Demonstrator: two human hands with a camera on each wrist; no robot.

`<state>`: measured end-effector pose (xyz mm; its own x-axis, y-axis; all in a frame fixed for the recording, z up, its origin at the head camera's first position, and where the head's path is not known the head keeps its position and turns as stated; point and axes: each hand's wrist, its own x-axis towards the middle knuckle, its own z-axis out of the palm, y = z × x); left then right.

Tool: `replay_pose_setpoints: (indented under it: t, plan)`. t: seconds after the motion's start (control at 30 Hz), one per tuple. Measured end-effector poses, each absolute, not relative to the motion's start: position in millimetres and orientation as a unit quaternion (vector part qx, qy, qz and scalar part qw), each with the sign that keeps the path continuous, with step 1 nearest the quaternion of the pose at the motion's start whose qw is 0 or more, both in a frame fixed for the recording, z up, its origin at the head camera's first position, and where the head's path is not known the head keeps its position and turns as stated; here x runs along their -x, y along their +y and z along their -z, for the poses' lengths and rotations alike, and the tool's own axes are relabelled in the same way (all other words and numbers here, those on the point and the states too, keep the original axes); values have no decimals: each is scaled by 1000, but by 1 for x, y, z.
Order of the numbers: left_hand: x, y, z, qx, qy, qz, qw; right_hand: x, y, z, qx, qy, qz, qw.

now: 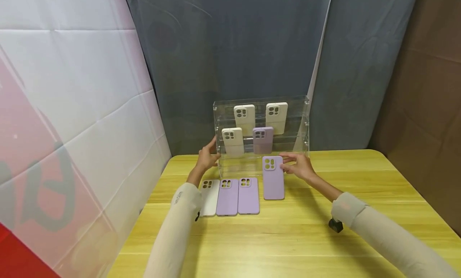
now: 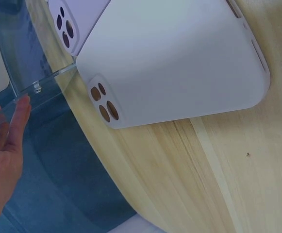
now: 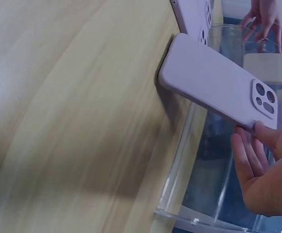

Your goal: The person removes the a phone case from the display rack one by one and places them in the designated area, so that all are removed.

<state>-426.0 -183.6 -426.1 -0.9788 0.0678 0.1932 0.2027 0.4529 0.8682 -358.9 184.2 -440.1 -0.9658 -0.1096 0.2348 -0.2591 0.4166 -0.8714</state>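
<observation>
My right hand (image 1: 298, 166) pinches a lilac phone case (image 1: 273, 182) by its upper right edge, thumb on the front side. In the right wrist view this case (image 3: 213, 77) is tilted, its lower end close over the table. At the left side of a clear acrylic display stand (image 1: 230, 166), my left hand (image 1: 207, 158) grips the side edge. The left wrist view shows its outstretched finger (image 2: 20, 119) at that edge. In front of the stand lie a white phone case (image 1: 210, 198) and two lilac ones (image 1: 227, 198), side by side.
Three white cases (image 1: 245, 121) and one lilac case (image 1: 263, 141) stand on the upper tiers of the stand. The yellow wood-grain table (image 1: 288, 242) ends just behind it, before a grey-blue cloth (image 1: 245, 49). White panels (image 1: 90, 77) rise on the left, a brown one (image 1: 425, 109) on the right.
</observation>
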Motion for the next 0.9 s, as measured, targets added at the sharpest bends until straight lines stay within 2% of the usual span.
replay_pose_setpoints:
  t: [0.57,0.9]
  plan:
    - [429,-184,426,89,-849,516,71,363,174,463,-118,-831,-540,59]
    - [430,-184,428,88,-849,518,60,361,169,473,-103,-837,-537,33]
